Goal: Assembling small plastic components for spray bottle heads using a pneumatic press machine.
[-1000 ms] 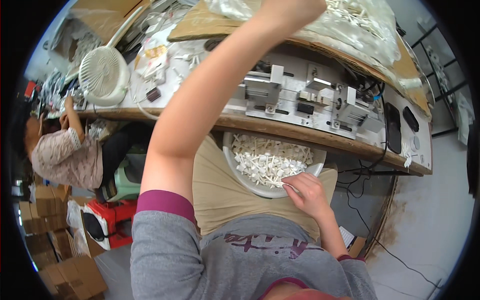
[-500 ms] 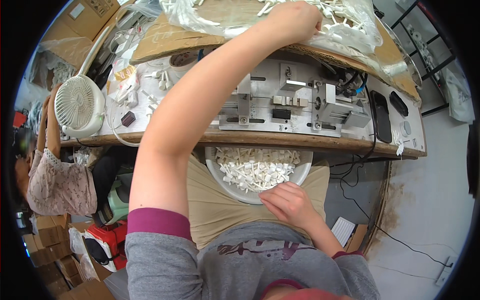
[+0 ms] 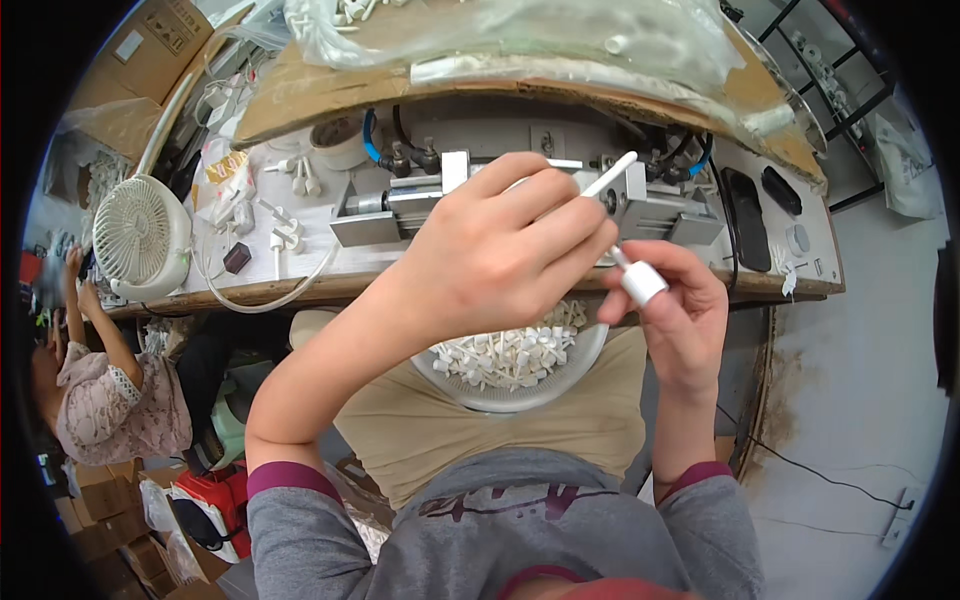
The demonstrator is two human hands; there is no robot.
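Note:
My left hand [image 3: 510,245] is raised over the front edge of the workbench, its fingers closed on a white plastic stick [image 3: 613,173] that pokes out past the knuckles. My right hand [image 3: 688,305] pinches a small white cap with a thin stem [image 3: 645,284] between thumb and fingers, the stem pointing at my left fingertips. The two hands nearly meet; whether the pieces touch is hidden behind the left fingers. Below them, on my lap, a pale round basin [image 3: 597,352] holds many small white capped pieces [image 3: 500,358]. A metal clamping fixture [image 3: 365,228] stands behind my hands.
Cardboard [image 3: 290,95] with a clear plastic bag [image 3: 540,35] of white pieces spans the bench's back. Left are a white fan [image 3: 142,235], a tape roll [image 3: 340,145] and white plugs [image 3: 285,232]; right, a dark phone [image 3: 745,220]. Another person [image 3: 120,395] sits far left.
My left hand has come back from the plastic bag with a white stick. My right hand has risen from the basin's rim to meet it, holding a white cap. The fan sits lower in view.

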